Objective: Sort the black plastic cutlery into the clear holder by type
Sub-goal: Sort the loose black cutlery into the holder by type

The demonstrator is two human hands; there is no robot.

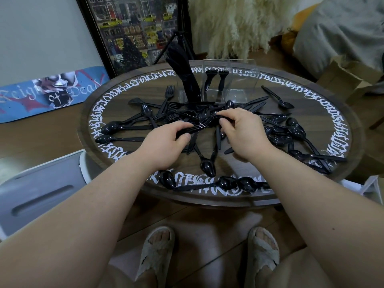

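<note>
Our fingers are curled around a small bundle of black forks, held level just above the heap: our left hand wraps the handle end with the thumb pressing on top, and our right hand pinches the bundle nearer the tines between bent fingertips and thumb. We judge that the two-handed hold is there to square the forks up so that they can go into the holder together. Directly beneath and around our fingers lies the loose pile of black cutlery, forks, spoons and knives crossed over one another. To the right of our right hand a cluster of spoons spreads outward, and nearer to us than both hands more spoons lie along the table's edge. Beyond our fingertips, on the far side of the pile, stands the clear holder: its left compartment is packed with upright knives, the middle one has a couple of forks standing tines up, and the right one looks empty. All of this rests on a round dark wooden table ringed with white lettering. Much remains unsorted, and our bundle likely belongs in the middle compartment.
</note>
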